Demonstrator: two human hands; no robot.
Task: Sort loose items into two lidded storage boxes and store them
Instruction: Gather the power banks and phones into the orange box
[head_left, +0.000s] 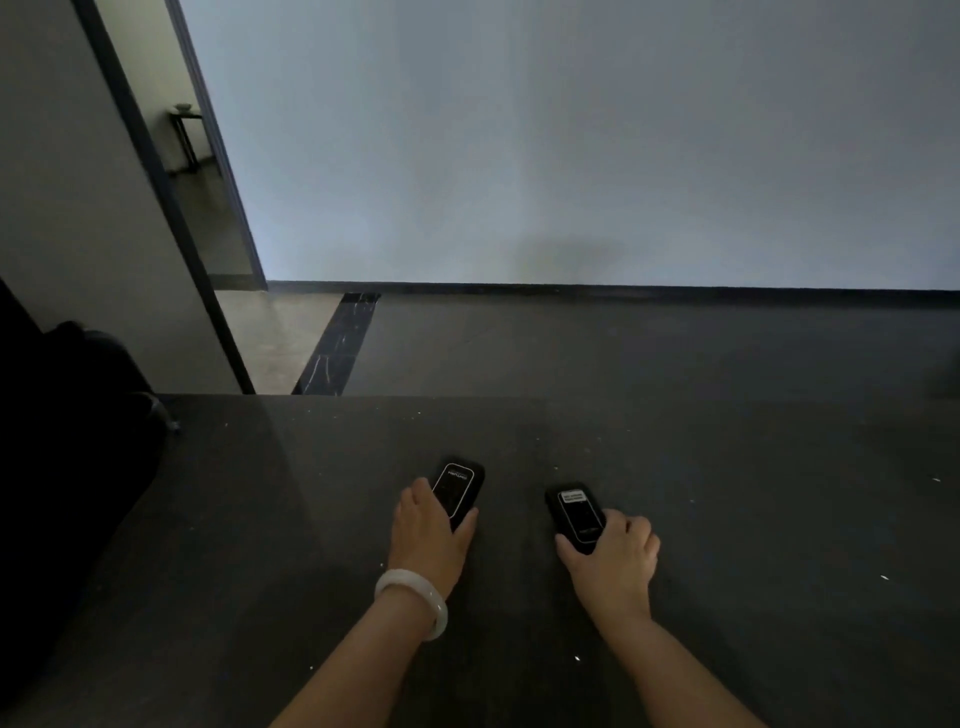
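Left hand grips one black device; right hand grips another.

Dim, underexposed frame with a cool blue cast. Brightest area is the wall upper centre; left edge falls to near black. Wide-angle bending at edges, mild softness overall.

Bare forearms, white bangle on left wrist
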